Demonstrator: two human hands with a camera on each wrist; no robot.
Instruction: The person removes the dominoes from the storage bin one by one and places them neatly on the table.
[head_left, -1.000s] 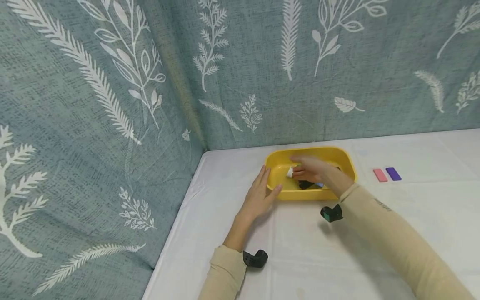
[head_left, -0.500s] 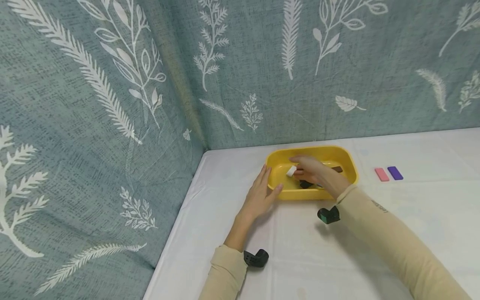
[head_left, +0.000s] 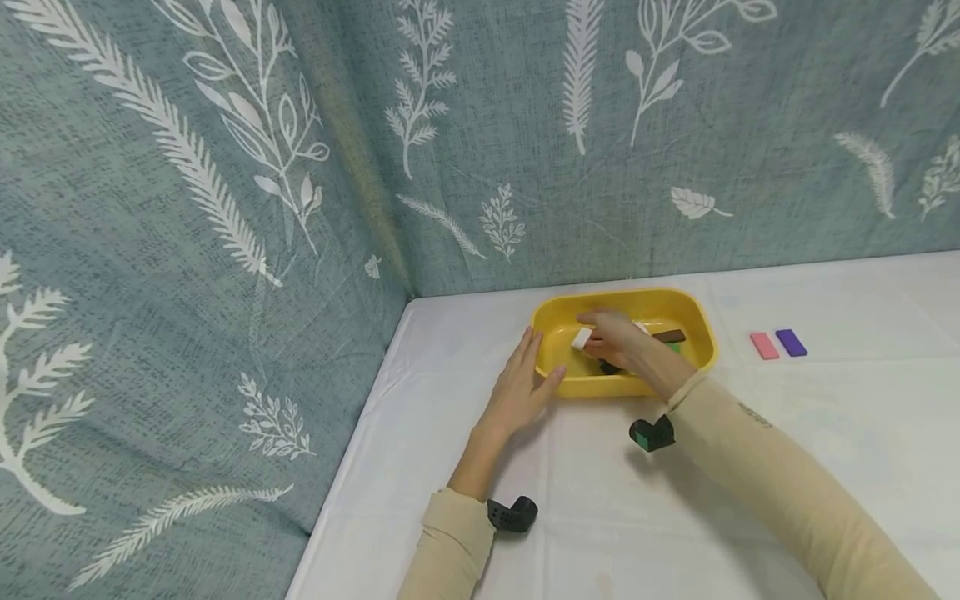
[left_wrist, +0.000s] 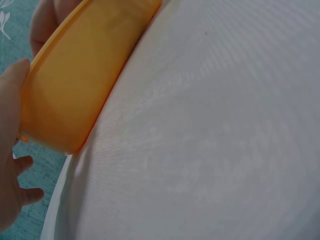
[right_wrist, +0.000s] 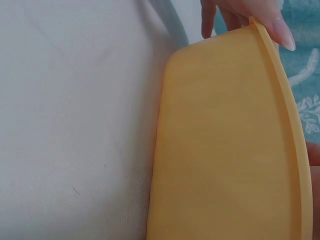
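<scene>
White-clothed table [head_left: 585, 475]: yellow tray [head_left: 600, 387] near the far edge, toward the far-left corner. Left hand [head_left: 516, 390] spread, fingers straight, thumb and fingers touching the tray's near-left corner and left end. Right hand [head_left: 618, 335] inside the tray, fingertips at a white block [head_left: 581, 338] toward the left end; cannot tell whether pinched.

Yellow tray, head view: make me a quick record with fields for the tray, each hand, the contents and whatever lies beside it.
Container: yellow tray, on white cloth
Left hand: touches the tray's left end
Right hand: reaches into the tray, at a white piece; grip unclear
Other contents: brown piece, green piece, dark piece; some partly hidden
Right of tray: pink block, purple block
</scene>
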